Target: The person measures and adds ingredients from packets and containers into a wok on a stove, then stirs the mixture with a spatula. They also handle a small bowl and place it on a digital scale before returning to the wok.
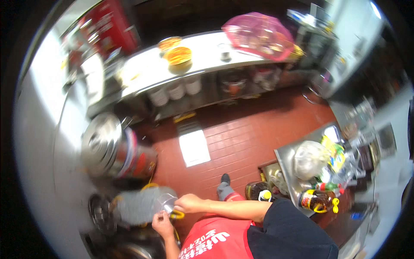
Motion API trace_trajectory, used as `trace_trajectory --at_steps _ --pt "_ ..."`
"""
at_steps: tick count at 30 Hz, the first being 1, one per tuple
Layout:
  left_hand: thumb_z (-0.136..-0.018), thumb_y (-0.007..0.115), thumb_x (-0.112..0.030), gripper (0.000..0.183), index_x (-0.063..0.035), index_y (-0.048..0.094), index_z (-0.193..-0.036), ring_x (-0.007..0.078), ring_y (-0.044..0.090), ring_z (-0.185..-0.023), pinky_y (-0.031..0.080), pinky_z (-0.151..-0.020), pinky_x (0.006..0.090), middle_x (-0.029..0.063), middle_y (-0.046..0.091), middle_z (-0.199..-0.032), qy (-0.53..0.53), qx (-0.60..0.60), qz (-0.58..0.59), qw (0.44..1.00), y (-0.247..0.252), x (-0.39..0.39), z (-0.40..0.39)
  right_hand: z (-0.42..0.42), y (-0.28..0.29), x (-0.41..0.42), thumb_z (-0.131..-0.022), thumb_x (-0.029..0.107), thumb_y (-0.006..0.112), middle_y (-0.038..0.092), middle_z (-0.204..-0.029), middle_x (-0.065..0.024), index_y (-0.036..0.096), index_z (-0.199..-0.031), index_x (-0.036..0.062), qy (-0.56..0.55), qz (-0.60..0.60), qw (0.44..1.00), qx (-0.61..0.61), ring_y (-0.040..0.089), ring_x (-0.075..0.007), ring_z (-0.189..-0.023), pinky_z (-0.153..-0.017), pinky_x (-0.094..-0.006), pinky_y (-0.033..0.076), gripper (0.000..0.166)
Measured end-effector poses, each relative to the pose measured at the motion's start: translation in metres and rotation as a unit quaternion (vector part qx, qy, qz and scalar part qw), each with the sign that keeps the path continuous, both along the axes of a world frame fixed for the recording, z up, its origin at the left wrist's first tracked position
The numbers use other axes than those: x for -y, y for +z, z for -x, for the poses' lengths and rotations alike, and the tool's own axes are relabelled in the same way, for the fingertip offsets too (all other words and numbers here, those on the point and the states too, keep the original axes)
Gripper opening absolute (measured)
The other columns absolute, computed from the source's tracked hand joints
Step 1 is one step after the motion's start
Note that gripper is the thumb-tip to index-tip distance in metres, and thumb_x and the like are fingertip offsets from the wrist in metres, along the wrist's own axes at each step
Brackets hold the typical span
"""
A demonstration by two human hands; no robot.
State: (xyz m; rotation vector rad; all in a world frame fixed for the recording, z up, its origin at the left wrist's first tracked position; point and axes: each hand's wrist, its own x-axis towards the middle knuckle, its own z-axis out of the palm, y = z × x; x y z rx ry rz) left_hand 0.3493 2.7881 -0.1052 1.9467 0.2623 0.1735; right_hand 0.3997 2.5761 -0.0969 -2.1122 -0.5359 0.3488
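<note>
My right hand [189,204] reaches across from the right and has its fingers closed on a clear plastic item [167,204], perhaps a cup or a bag. Just below it, my left hand [162,223] pinches the item's lower edge. Blur and glare hide its exact shape. Left of both hands lies a long, translucent wrapped bundle [137,205], its contents unclear. It adjoins or overlaps the clear item; I cannot tell whether they touch.
A large metal drum with a lid [102,142] stands at the left. Ahead, a long counter [207,48] bears yellow-rimmed bowls [178,55] and a pink mesh food cover [258,35]. At the right, a steel table [284,162] holds bags and an oil bottle [315,200]. A white sheet [195,149] lies on the red tiled floor.
</note>
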Motion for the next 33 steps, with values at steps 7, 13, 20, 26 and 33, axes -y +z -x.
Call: trace_trajectory --at_steps 7,13,20,26,33 --pt "-0.084 0.066 0.004 0.014 0.0003 0.059 -0.073 0.0099 0.062 -0.066 0.051 -0.061 0.0251 0.006 0.067 -0.075 -0.303 0.015 -0.041 0.952 0.024 0.258 -0.175 -0.05 0.023 0.275 -0.09 0.036 0.063 0.07 -0.09 -0.0211 0.068 -0.092 0.0037 -0.287 -0.024 0.955 -0.066 0.067 -0.0413 -0.088 -0.076 -0.0513 0.051 0.032" --pt "-0.084 0.071 0.0 0.006 0.0026 0.066 -0.082 0.0108 0.064 -0.07 0.052 -0.066 0.0249 0.0064 0.069 -0.077 -0.552 -0.091 -0.011 0.829 0.035 0.451 -0.281 -0.082 -0.021 0.406 -0.093 0.028 0.059 0.068 -0.078 -0.017 0.068 -0.095 0.0021 -0.557 -0.13 0.817 -0.076 0.067 -0.0308 -0.068 -0.062 -0.0422 0.052 0.028" --pt "-0.083 0.075 -0.008 0.018 0.0035 0.07 -0.096 0.0146 0.067 -0.076 0.053 -0.074 0.0284 0.0112 0.072 -0.085 -0.705 -0.083 -0.119 0.695 0.018 0.649 -0.365 -0.005 -0.102 0.625 -0.092 0.026 0.061 0.059 -0.061 -0.0029 0.063 -0.081 0.0086 -0.754 -0.594 0.272 -0.066 0.054 -0.0147 -0.049 -0.042 -0.0282 0.039 0.02" --pt "-0.084 0.071 -0.009 0.015 0.0018 0.071 -0.094 0.0118 0.065 -0.072 0.052 -0.068 0.0273 0.0074 0.071 -0.077 -0.788 -0.098 -0.161 0.586 0.025 0.804 -0.431 0.105 -0.194 0.721 -0.099 0.04 0.048 0.05 -0.059 0.0043 0.051 -0.072 0.0168 -0.679 -0.72 -0.121 0.072 0.053 -0.0116 -0.054 -0.05 -0.0284 0.037 0.036" --pt "-0.084 0.072 -0.01 0.016 0.0004 0.072 -0.096 0.0129 0.067 -0.075 0.053 -0.072 0.0287 0.0085 0.072 -0.081 -0.864 -0.087 -0.22 0.444 0.026 0.939 -0.403 0.081 -0.137 0.712 -0.095 0.049 0.059 0.06 -0.07 -0.0023 0.062 -0.088 0.0082 -0.571 -0.807 -0.093 0.12 0.058 -0.0163 -0.06 -0.056 -0.0295 0.044 0.042"
